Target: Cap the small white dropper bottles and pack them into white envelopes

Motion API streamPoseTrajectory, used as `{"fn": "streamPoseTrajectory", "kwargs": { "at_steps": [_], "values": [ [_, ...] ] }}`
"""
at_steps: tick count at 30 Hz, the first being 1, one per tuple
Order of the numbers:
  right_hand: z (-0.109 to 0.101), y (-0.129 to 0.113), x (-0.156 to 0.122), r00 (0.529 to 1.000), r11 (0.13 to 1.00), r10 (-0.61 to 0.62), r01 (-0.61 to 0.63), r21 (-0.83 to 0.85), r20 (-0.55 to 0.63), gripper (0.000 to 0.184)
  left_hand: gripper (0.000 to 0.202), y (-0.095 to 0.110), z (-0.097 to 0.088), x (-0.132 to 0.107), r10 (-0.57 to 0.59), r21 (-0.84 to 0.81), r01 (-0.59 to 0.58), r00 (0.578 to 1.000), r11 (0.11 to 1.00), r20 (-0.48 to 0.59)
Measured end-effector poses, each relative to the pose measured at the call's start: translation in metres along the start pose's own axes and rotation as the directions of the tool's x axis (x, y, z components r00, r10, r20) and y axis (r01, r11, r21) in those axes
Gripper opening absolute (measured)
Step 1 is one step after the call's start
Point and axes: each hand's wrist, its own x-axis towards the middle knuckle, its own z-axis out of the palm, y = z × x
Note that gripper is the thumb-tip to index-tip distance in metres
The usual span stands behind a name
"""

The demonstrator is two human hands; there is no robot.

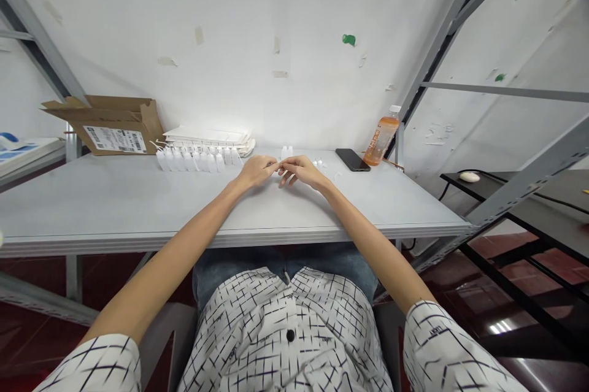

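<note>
My left hand (256, 171) and my right hand (301, 170) meet at their fingertips over the far middle of the grey table (115, 208). Both hands are pinched together on a tiny white piece that is too small to make out. A row of several small white bottles (197, 160) stands to the left of my left hand. Two more small white bottles (286, 152) stand just behind my fingers. A few tiny white caps (321, 164) lie right of my right hand.
A stack of white trays (209, 137) lies behind the bottle row. An open cardboard box (110, 124) sits at the back left. A black phone (352, 159) and an orange drink bottle (381, 137) are at the back right. Metal shelf posts (442, 42) rise to the right.
</note>
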Motion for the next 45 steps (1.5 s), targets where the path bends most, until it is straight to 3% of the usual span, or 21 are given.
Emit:
{"fn": "streamPoseTrajectory", "kwargs": {
  "at_steps": [7,13,39,45],
  "values": [
    [-0.002,0.000,-0.002,0.986,0.992,-0.100,0.090,-0.085,-0.130,0.014,0.042,-0.005,0.003,-0.001,-0.003,-0.023,0.002,0.999,1.000,-0.047],
    [-0.005,0.006,0.002,0.967,0.977,-0.192,0.172,-0.124,-0.165,0.012,0.040,-0.007,0.006,0.000,0.047,-0.043,-0.050,0.997,0.998,-0.058],
    [-0.003,0.013,0.007,0.969,0.992,-0.124,0.115,-0.058,-0.215,0.009,0.043,-0.005,0.013,0.004,0.086,0.029,-0.086,0.996,0.996,-0.010],
    [-0.002,0.011,0.009,0.970,0.994,-0.109,0.102,-0.045,-0.217,0.010,0.037,-0.003,0.009,0.004,0.079,-0.048,-0.080,0.996,0.996,-0.030]
  ]
}}
